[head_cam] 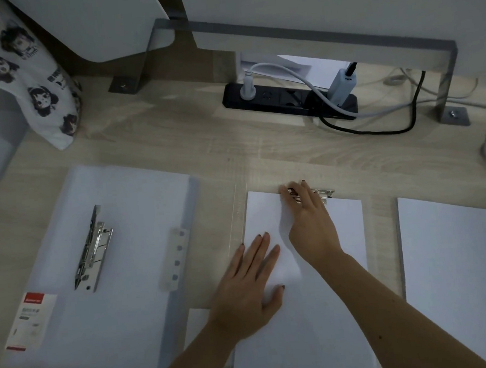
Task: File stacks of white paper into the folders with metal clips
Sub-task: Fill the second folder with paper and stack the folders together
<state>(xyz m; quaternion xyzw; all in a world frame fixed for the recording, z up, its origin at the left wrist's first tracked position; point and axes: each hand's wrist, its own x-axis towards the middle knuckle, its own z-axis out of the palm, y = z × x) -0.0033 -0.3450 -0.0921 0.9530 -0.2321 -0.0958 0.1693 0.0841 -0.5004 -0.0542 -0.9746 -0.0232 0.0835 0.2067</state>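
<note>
left hand [249, 283] flat, open on smooth white paper stack [309, 307]; right hand [308, 208] fingers on shiny metal clip [323, 194].

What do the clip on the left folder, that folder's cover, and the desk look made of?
Clip: shiny metal, bright mirror-like glints. Folder cover: likely translucent frosted plastic, with a pale matte sheen. Desk: light wood grain, possibly laminate; streaked pattern, slight gloss.

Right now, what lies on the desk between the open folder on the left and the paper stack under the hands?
In the head view, between the open folder and the paper stack lies only bare wooden desk.
</note>
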